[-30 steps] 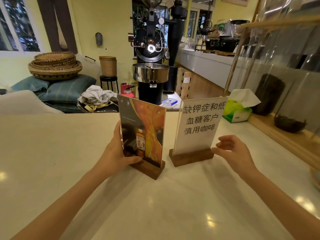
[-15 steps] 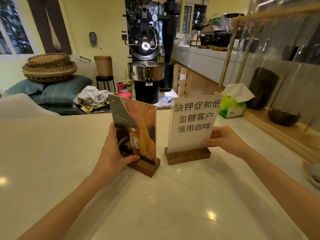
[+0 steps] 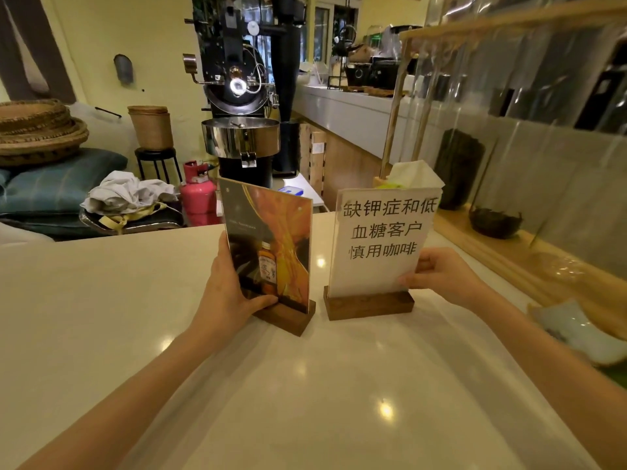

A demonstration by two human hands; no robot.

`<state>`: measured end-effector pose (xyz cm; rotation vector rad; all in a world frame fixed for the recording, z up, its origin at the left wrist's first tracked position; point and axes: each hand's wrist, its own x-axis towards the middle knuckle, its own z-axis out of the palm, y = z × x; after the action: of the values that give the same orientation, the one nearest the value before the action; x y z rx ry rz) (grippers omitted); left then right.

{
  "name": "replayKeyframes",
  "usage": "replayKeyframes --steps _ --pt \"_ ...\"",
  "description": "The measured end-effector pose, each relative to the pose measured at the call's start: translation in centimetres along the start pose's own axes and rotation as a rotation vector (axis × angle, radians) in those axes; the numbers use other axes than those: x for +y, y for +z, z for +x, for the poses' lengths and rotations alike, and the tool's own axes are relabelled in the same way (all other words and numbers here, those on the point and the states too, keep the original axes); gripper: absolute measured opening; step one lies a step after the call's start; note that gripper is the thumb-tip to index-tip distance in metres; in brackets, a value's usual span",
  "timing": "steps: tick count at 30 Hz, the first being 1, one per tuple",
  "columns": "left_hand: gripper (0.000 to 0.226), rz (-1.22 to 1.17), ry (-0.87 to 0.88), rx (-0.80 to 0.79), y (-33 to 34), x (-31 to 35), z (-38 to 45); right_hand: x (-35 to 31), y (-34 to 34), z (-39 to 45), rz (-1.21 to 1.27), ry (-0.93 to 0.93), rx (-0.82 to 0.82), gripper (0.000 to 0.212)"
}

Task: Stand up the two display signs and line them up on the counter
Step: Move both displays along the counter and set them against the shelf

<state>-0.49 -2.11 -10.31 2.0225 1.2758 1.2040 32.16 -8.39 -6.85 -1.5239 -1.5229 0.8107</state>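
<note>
Two display signs stand upright side by side on the pale counter [image 3: 101,300], each in a dark wooden base. The left one is an orange picture sign [image 3: 274,239] showing a small bottle; it is angled a little to the right. My left hand [image 3: 227,293] grips its left edge, thumb on the front near the base. The right one is a white sign [image 3: 383,239] with black Chinese characters, facing me squarely. My right hand [image 3: 441,276] pinches its lower right edge. A narrow gap separates the two bases.
A tissue box [image 3: 410,178] sits behind the white sign. A wooden shelf with a clear screen [image 3: 529,252] runs along the right, with a pale dish [image 3: 576,330] near it. Beyond the counter's far edge stand a coffee roaster [image 3: 241,137] and a pink gas cylinder [image 3: 198,195].
My right hand moved in from open air and took hold of the white sign's right edge. The left hand kept its grip on the picture sign, which stayed upright.
</note>
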Motion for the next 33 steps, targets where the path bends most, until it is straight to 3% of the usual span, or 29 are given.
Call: replayKeyframes --steps 12,19,33 --pt "0.108 -0.092 0.087 -0.118 9.2 3.2 5.3 3.1 -6.9 -2.7 -0.030 0.066 0.174 0.047" --pt "0.113 -0.097 0.153 -0.195 14.1 5.4 8.0 5.0 -9.9 -4.3 -0.003 0.166 0.405 0.040" --pt "0.118 -0.093 0.211 -0.377 22.3 8.9 13.5 6.3 -11.2 -5.2 -0.198 0.233 0.700 0.036"
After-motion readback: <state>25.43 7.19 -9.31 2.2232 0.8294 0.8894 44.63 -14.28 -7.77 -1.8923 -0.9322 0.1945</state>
